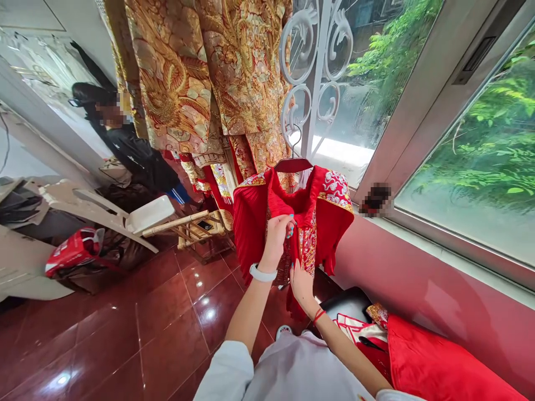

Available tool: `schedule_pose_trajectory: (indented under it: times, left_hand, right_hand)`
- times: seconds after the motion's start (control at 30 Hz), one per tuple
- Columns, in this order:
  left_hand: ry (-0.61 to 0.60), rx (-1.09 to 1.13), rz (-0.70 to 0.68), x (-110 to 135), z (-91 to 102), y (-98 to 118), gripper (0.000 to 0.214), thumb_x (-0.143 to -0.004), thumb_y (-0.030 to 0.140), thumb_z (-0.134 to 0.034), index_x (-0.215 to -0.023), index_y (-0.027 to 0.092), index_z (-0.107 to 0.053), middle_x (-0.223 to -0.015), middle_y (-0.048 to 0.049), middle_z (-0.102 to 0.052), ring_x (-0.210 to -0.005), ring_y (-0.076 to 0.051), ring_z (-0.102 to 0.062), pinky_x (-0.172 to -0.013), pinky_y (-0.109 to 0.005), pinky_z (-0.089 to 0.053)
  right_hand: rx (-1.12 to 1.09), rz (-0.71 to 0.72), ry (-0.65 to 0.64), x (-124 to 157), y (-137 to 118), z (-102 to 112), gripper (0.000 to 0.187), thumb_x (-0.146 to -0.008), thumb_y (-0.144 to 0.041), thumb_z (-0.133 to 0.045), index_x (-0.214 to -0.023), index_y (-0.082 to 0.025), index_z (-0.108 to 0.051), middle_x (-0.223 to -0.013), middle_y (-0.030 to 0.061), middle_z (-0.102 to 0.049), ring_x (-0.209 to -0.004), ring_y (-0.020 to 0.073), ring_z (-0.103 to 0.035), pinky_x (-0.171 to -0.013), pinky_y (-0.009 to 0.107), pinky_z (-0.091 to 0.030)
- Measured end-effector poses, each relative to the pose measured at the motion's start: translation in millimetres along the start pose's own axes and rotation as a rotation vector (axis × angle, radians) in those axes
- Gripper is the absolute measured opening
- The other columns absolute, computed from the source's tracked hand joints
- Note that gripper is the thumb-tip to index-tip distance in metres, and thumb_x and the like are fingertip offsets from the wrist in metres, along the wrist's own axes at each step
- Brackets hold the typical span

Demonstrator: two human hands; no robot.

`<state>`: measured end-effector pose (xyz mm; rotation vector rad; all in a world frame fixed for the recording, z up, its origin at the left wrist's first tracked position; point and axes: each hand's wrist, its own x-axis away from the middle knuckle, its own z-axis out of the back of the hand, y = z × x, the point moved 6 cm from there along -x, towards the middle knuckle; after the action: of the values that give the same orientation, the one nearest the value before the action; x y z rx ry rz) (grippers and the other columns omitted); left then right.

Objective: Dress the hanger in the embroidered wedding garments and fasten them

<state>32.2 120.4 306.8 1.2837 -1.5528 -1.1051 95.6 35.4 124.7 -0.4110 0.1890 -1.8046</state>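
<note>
While a red bag slumps on the floor left, contents not visible, the red embroidered jacket hangs on a hanger from the white window grille. Left hand pinches its front edge; right hand grips the fabric lower down. Gold-trimmed shoulders, pleated sleeves.

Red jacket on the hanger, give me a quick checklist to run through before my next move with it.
1. Hanger hooked on the white window grille: ok.
2. Left hand gripping the red jacket front near the collar: ok.
3. Right hand touching the embroidered front panel lower down: ok.
4. Jacket hanging level on the hanger: ok, both shoulders sit roughly even.
5. Front fastenings closed: cannot tell, the hands cover them.
6. Hem off the tiled floor: ok.
</note>
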Motion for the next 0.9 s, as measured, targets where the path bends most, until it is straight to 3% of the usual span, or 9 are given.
schedule_pose_trajectory:
  times: [0.13, 0.2, 0.3, 0.37, 0.43, 0.6, 0.77, 0.83, 0.9]
  left_hand:
    - [0.043, -0.011, -0.051, -4.1, 10.3, -2.0, 0.025, -0.067, 0.034, -0.069, -0.055, 0.016, -0.059, -0.050, 0.0046, -0.047, -0.046, -0.005, -0.039, -0.048, -0.020, -0.029]
    - [0.083, -0.005, -0.040, 0.0, 22.9, -15.8, 0.027, -0.067, 0.037, -0.071, -0.057, 0.017, -0.057, -0.049, 0.0055, -0.046, -0.045, -0.005, -0.040, -0.047, -0.020, -0.030]
    - [0.109, 0.035, 0.052, 13.0, 35.7, -47.5, 0.032, -0.066, 0.041, -0.073, -0.059, 0.019, -0.051, -0.049, 0.0078, -0.042, -0.043, -0.006, -0.037, -0.044, -0.020, -0.030]
    - [0.095, 0.066, 0.105, 22.5, 35.9, -65.2, 0.034, -0.065, 0.042, -0.074, -0.061, 0.020, -0.048, -0.050, 0.0087, -0.041, -0.044, -0.005, -0.035, -0.043, -0.019, -0.029]
    - [0.097, 0.093, 0.096, 28.4, 32.6, -71.3, 0.033, -0.064, 0.041, -0.074, -0.062, 0.020, -0.049, -0.052, 0.0088, -0.041, -0.046, -0.005, -0.035, -0.044, -0.018, -0.029]
    - [0.132, 0.087, 0.047, 20.1, 20.7, -47.3, 0.031, -0.064, 0.036, -0.070, -0.057, 0.020, -0.045, -0.051, 0.0090, -0.037, -0.045, -0.003, -0.029, -0.043, -0.019, -0.023]
    - [0.137, -0.004, -0.040, 4.8, 15.6, -16.1, 0.031, -0.070, 0.036, -0.068, -0.056, 0.019, -0.046, -0.051, 0.0088, -0.034, -0.044, -0.003, -0.029, -0.043, -0.019, -0.022]
    - [0.067, -0.107, -0.074, 3.7, 16.1, -13.1, 0.035, -0.072, 0.041, -0.069, -0.056, 0.019, -0.046, -0.050, 0.0081, -0.037, -0.044, -0.004, -0.031, -0.043, -0.019, -0.023]
    - [-0.108, -0.244, -0.019, 5.0, 16.2, -17.0, 0.040, -0.072, 0.049, -0.071, -0.057, 0.020, -0.048, -0.049, 0.0065, -0.042, -0.042, -0.006, -0.036, -0.042, -0.020, -0.026]
  right_hand:
    - [-0.030, 0.031, -0.011, 8.7, 2.6, 4.6, 0.039, -0.105, -0.019, -0.035, -0.137, -0.010, -0.053, -0.096, 0.0159, -0.077, -0.089, 0.0237, -0.077, -0.078, 0.031, -0.055]
    - [-0.061, 0.060, 0.001, 14.0, 5.8, 4.9, 0.037, -0.104, -0.021, -0.037, -0.134, -0.011, -0.056, -0.099, 0.0146, -0.076, -0.089, 0.0233, -0.076, -0.078, 0.030, -0.054]
    - [-0.114, 0.095, 0.153, 12.2, 7.1, 20.1, 0.035, -0.099, -0.025, -0.045, -0.130, -0.011, -0.058, -0.113, 0.0161, -0.073, -0.098, 0.0238, -0.073, -0.082, 0.030, -0.054]
    - [-0.140, 0.144, 0.259, 4.4, 0.9, 37.1, 0.035, -0.097, -0.030, -0.051, -0.126, -0.011, -0.059, -0.120, 0.0174, -0.071, -0.104, 0.0244, -0.071, -0.084, 0.030, -0.053]
    - [-0.146, 0.202, 0.260, -6.6, -10.9, 50.4, 0.033, -0.102, -0.035, -0.047, -0.122, -0.013, -0.061, -0.115, 0.0158, -0.072, -0.102, 0.0235, -0.072, -0.082, 0.028, -0.053]
    - [-0.020, 0.149, 0.073, -24.4, -37.1, 57.1, 0.036, -0.108, -0.027, -0.031, -0.120, -0.015, -0.063, -0.095, 0.0146, -0.077, -0.085, 0.0228, -0.076, -0.071, 0.027, -0.051]
    - [0.006, 0.106, 0.085, -24.3, -43.0, 60.5, 0.038, -0.109, -0.026, -0.030, -0.124, -0.012, -0.061, -0.096, 0.0178, -0.076, -0.087, 0.0234, -0.076, -0.072, 0.027, -0.051]
    - [-0.039, 0.135, 0.063, -23.6, -34.6, 64.5, 0.037, -0.108, -0.026, -0.031, -0.118, -0.012, -0.064, -0.096, 0.0166, -0.076, -0.087, 0.0221, -0.075, -0.073, 0.027, -0.049]
    - [-0.141, 0.180, 0.004, -23.2, -19.1, 72.4, 0.034, -0.107, -0.027, -0.035, -0.105, -0.015, -0.067, -0.093, 0.0128, -0.076, -0.082, 0.0201, -0.073, -0.072, 0.026, -0.048]
